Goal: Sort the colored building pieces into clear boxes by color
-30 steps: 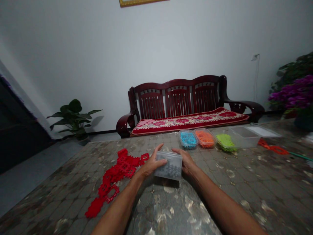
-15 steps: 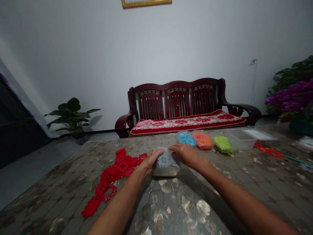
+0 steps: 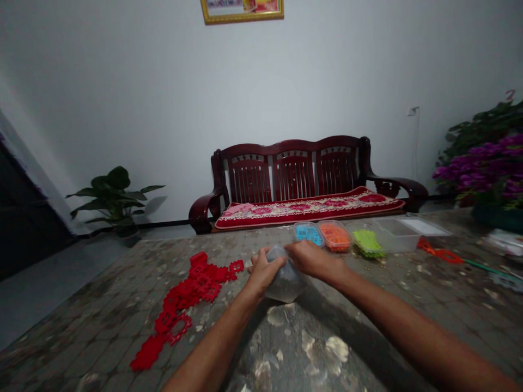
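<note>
A clear plastic box (image 3: pixel 286 288) sits low over the table between my two hands, its contents too blurred to make out. My left hand (image 3: pixel 265 269) is closed on its left side, with the thumb across the top. On the far right edge, the curled fingers of my right hand (image 3: pixel 312 258) grip the box, the fingertips partly hidden. To the left lies a spread-out pile of red interlocking plastic pieces (image 3: pixel 183 294), some joined together.
Beyond my right hand stand boxes of blue pieces (image 3: pixel 308 234), orange pieces (image 3: pixel 335 236) and lime-green pieces (image 3: pixel 368 241). A larger clear bin (image 3: pixel 398 235) adjoins them. Orange pieces on a green stick (image 3: pixel 453 257) lie at right, near purple flowers (image 3: pixel 486 169).
The plastic box has turned at an angle, and the grey pieces seen through its top no longer show. My left hand has shifted farther over it. The view has tilted up slightly.
</note>
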`<state>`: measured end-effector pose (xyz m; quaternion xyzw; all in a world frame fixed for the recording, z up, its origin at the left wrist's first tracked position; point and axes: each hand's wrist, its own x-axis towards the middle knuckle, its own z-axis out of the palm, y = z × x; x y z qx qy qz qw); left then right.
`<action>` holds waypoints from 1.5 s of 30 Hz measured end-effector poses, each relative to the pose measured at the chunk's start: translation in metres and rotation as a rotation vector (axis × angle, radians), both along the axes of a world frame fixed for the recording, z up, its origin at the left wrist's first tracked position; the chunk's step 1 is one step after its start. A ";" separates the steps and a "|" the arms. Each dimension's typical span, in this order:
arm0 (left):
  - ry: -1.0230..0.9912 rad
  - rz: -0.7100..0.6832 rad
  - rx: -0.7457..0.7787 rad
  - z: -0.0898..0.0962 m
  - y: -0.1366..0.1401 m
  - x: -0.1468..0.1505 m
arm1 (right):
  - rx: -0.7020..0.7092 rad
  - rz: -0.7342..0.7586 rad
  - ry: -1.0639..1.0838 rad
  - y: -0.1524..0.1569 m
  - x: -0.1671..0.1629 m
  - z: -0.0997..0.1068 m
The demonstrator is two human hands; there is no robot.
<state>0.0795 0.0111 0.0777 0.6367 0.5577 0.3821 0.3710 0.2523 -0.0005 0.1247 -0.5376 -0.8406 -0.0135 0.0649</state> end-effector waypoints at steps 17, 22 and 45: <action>0.343 0.168 -0.057 0.027 -0.029 0.034 | 0.079 0.003 0.099 -0.013 0.022 -0.005; 0.349 0.176 -0.023 0.026 -0.030 0.034 | 0.085 0.013 0.074 -0.016 0.024 -0.006; 0.365 0.186 -0.027 0.025 -0.023 0.037 | 0.054 0.028 0.070 -0.016 0.024 -0.014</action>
